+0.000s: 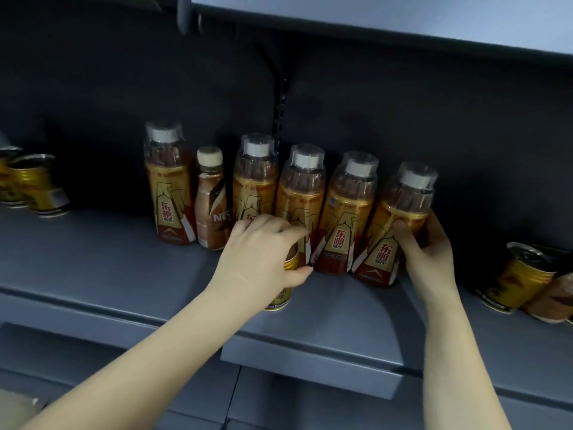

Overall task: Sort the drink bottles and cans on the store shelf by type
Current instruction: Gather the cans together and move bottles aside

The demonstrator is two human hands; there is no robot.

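On the shelf (93, 259), the left hand (263, 259) curls round a gold can (283, 293) standing in front of the bottle row; the right hand (428, 249) clasps the end bottle (393, 231). Judged step: pulling the can clear. Next: carry it toward the cans (28, 181) far left. A coffee bottle (212, 200) interrupts the row beyond the left grip.

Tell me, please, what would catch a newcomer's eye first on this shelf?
A row of five tall orange bottles stands mid-shelf, with one small brown coffee bottle wedged second from the left. The left hand grips a gold can in front, while the right hand holds the rightmost bottle.
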